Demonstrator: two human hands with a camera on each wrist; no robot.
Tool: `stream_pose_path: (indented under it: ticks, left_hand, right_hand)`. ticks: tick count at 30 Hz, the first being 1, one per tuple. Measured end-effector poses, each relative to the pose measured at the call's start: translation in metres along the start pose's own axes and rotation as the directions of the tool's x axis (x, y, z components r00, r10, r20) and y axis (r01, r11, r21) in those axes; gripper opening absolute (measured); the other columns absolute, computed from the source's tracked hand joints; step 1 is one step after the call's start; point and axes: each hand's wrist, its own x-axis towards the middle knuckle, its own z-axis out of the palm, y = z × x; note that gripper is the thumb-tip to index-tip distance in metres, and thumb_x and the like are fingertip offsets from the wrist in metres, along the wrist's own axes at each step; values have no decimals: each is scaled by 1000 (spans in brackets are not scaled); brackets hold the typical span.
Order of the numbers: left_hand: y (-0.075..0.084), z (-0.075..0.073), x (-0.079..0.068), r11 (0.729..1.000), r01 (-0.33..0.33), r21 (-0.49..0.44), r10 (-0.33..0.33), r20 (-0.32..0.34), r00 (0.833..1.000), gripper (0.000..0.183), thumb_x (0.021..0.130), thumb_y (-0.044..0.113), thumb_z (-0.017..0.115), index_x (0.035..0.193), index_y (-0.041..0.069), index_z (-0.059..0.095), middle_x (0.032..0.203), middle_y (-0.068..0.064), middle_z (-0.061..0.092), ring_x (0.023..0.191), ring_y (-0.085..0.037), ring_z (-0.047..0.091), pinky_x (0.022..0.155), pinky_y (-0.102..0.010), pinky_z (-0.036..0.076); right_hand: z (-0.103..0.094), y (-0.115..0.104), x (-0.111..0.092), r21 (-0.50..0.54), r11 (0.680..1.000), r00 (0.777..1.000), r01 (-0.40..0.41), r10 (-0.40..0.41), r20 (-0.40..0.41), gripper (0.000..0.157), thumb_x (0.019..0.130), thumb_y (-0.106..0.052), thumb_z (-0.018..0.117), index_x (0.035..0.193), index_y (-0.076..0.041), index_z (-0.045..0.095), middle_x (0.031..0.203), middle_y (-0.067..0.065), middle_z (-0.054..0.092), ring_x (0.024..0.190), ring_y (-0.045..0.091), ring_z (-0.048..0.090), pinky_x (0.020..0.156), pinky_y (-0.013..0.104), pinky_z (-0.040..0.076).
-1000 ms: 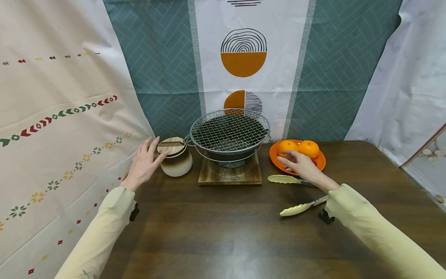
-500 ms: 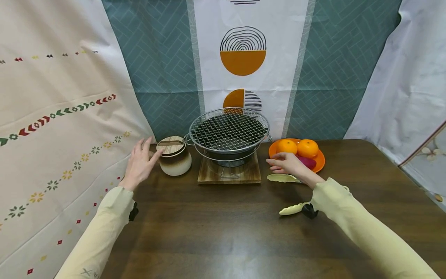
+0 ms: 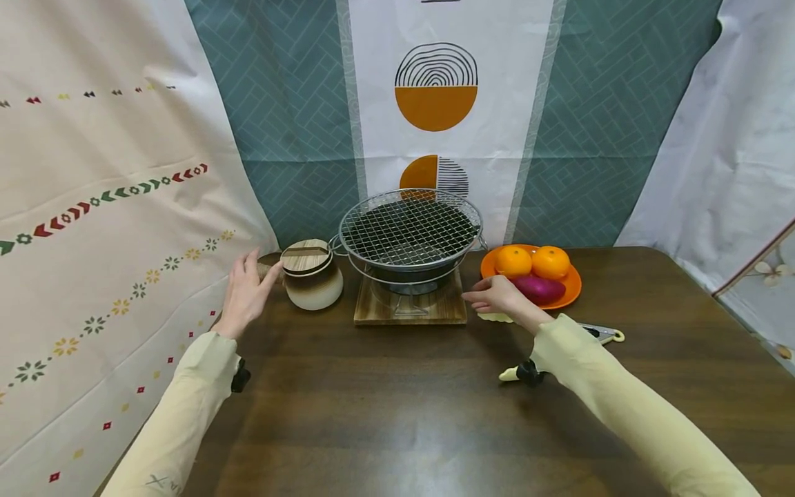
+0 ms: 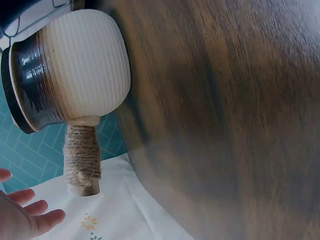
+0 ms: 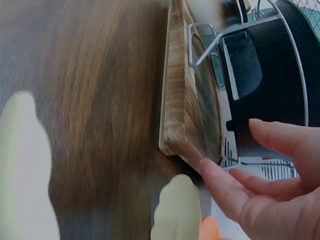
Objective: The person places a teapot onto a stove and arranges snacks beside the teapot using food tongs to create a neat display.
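Observation:
My left hand point(image 3: 244, 293) hovers just left of a lidded ceramic pot point(image 3: 313, 293), its fingers loosely spread and holding nothing. The pot's twine-wrapped handle point(image 4: 82, 155) points toward that hand, with a gap to the fingers in the left wrist view. My right hand point(image 3: 503, 298), also holding nothing, is at the right corner of the grill's wooden base point(image 3: 379, 317), fingers relaxed and pointing left. On this base stands a round tabletop grill point(image 3: 410, 231) topped by a wire mesh. Kitchen tongs point(image 3: 601, 333) with cream scalloped tips lie under the right forearm, partly hidden.
Behind the right hand, an orange plate point(image 3: 576, 290) bears two oranges point(image 3: 551, 263) and a purple sweet potato point(image 3: 539, 290). The brown wooden table point(image 3: 373, 400) reaches a patterned cloth point(image 3: 124, 290) at left and a hanging curtain point(image 3: 292, 124) behind.
My right hand has moved left from over the plate toward the grill base, uncovering the sweet potato. My left hand has drawn slightly left, away from the pot's lid.

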Motion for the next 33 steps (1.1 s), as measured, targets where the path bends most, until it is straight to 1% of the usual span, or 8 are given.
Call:
stream_pose_path:
  ticks: [3, 6, 11, 16, 21, 24, 28, 33]
  left_hand:
    - [-2, 0, -1, 999, 36, -34, -37, -7, 999, 72, 93, 49, 40, 139, -3, 21, 132, -31, 21, 119, -48, 20, 95, -58, 21]
    - [-4, 1, -2, 996, 61, -71, -62, -15, 998, 72, 93, 48, 40, 139, -3, 21, 131, -32, 21, 118, -48, 20, 95, -58, 22]
    - [-8, 3, -5, 988, 98, -117, -102, -27, 994, 71, 93, 48, 40, 137, -5, 22, 127, -33, 22, 116, -49, 22, 94, -58, 23]
    - [-12, 5, -7, 978, 147, -148, -154, -39, 987, 73, 93, 50, 39, 137, -6, 21, 126, -32, 24, 118, -46, 22, 96, -55, 23]
    - [-14, 6, -8, 973, 165, -163, -178, -67, 982, 71, 93, 47, 41, 133, -9, 25, 122, -32, 27, 116, -45, 24, 96, -53, 23]
    - [-14, 7, -9, 972, 169, -165, -182, -72, 981, 69, 93, 45, 42, 131, -11, 27, 121, -34, 27, 115, -46, 25, 96, -52, 23]
    - [-14, 9, -9, 968, 175, -181, -190, -74, 979, 67, 93, 43, 43, 129, -12, 28, 120, -35, 28, 114, -46, 26, 97, -52, 22]
    - [-15, 11, -7, 957, 197, -211, -215, -64, 975, 68, 93, 41, 44, 128, -14, 28, 123, -36, 27, 117, -46, 25, 99, -50, 21]
  right_hand:
    - [5, -1, 2, -32, 999, 999, -32, 31, -22, 50, 88, -12, 60, 121, 20, 39, 111, 30, 51, 99, 39, 53, 78, 36, 49]
    - [10, -2, 3, -57, 998, 999, -42, 40, -37, 49, 87, -12, 62, 118, 19, 41, 104, 27, 55, 95, 37, 56, 78, 37, 49]
    - [15, -1, 5, -137, 989, 996, -60, 51, -67, 44, 83, -12, 66, 110, 17, 46, 91, 20, 57, 83, 32, 60, 72, 34, 52]
    - [18, -2, 5, -246, 967, 995, -71, 53, -81, 42, 82, -14, 68, 107, 16, 51, 83, 15, 57, 69, 22, 59, 65, 29, 53]
    - [23, -1, 8, -325, 944, 996, -56, 32, -80, 35, 81, -14, 68, 99, 14, 57, 78, 12, 58, 68, 23, 61, 61, 28, 54]
    - [26, 0, 9, -370, 927, 996, -66, 39, -80, 32, 82, -14, 68, 96, 13, 58, 78, 12, 58, 70, 24, 61, 61, 28, 54]
    - [32, 0, 9, -379, 921, 994, -92, 64, -86, 31, 83, -13, 66, 95, 13, 56, 79, 14, 57, 71, 26, 61, 61, 29, 54]
    - [40, 3, 8, -391, 914, 989, -105, 55, -138, 26, 82, -14, 67, 85, 9, 54, 73, 12, 53, 61, 21, 61, 55, 26, 53]
